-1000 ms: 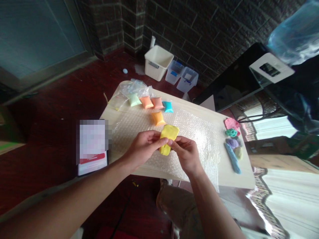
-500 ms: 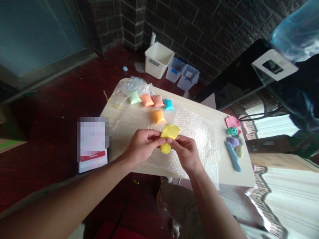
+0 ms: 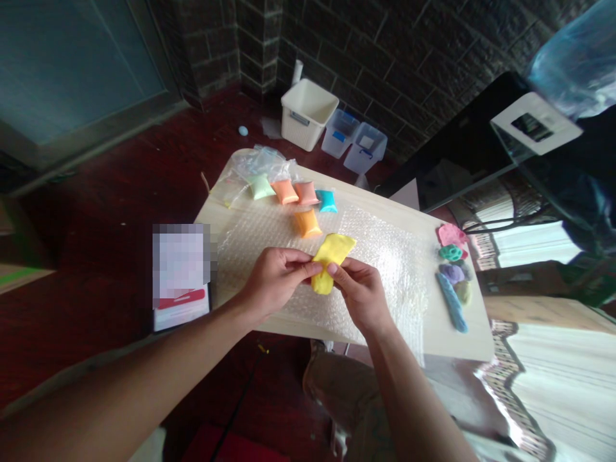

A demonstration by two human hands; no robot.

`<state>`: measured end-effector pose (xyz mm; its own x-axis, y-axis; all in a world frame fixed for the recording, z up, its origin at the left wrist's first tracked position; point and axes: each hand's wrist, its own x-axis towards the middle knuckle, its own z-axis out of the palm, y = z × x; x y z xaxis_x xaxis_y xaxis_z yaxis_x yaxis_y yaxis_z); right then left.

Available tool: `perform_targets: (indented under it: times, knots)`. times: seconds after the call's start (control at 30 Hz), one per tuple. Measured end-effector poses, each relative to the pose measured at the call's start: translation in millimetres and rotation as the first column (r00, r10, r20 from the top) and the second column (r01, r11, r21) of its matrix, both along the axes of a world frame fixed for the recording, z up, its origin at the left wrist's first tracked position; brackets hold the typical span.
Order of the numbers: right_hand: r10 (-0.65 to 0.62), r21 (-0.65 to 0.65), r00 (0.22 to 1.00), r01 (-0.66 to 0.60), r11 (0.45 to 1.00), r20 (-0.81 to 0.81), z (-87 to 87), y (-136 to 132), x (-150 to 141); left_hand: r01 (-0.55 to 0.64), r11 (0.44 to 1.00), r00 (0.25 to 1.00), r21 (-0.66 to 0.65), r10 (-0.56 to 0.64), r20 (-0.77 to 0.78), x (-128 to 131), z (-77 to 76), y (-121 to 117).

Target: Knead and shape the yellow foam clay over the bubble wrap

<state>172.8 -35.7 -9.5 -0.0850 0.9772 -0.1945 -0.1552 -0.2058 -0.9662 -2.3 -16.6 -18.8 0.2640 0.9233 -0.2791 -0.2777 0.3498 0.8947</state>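
Note:
A flattened, elongated piece of yellow modelling clay (image 3: 333,247) is held over the table between both hands. My left hand (image 3: 279,279) pinches its left edge, thumb on top. My right hand (image 3: 359,285) grips the right side with its thumb pressed on the face; the other fingers are partly hidden behind the clay. Just beyond lies an orange clay packet (image 3: 307,223). Behind it, in a row, are a pale green packet (image 3: 261,187), two peach-orange packets (image 3: 285,191) and a turquoise packet (image 3: 327,201).
Bubble wrap (image 3: 385,269) covers much of the wooden table (image 3: 462,343). Shaped clay pieces, including a blue roll (image 3: 451,301) and a pink lump (image 3: 450,235), lie at the right end. A tablet (image 3: 181,314) sits at the left edge. Plastic bins (image 3: 308,119) stand on the floor behind.
The yellow clay's upper end has widened and stretched toward the upper right. Both thumbs have shifted slightly on it, the right one a little higher. The packets have not moved on the table.

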Motion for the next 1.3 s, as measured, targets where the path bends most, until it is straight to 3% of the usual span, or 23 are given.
perform_targets:
  times: [0.27, 0.47, 0.6, 0.77, 1.0, 1.3]
  knots:
    - [-0.037, 0.048, 0.998, 0.035, 0.998, 0.051, -7.9, 1.2, 7.2, 0.094, 0.994, 0.995, 0.054, -0.095, 0.020, 1.3, -2.5, -1.3]
    - [0.011, 0.019, 1.000, -0.011, 1.000, -0.017, -1.5, 0.8, 0.8, 0.097, 0.993, 0.995, 0.066, -0.096, -0.011, 0.9, -6.8, -1.0]
    - [0.062, 0.034, 0.998, -0.062, 0.998, -0.007, 0.3, 0.5, 0.5, 0.128, 0.984, 0.989, 0.120, -0.118, -0.087, -0.3, -5.6, -0.7]
    - [0.026, 0.032, 0.999, -0.025, 0.999, -0.020, -2.0, -0.7, 2.1, 0.143, 0.975, 0.980, 0.168, -0.116, -0.161, -0.8, -4.8, -1.1]
    - [-0.019, 0.000, 1.000, 0.019, 1.000, 0.015, -2.7, -0.3, 1.0, 0.141, 0.990, 0.989, 0.009, -0.142, 0.029, 4.0, -4.9, -3.0]
    - [-0.061, 0.031, 0.994, 0.058, 0.998, 0.091, -4.6, -1.9, 2.7, 0.173, 0.984, 0.984, 0.048, -0.170, -0.056, 2.6, -3.2, -3.5]
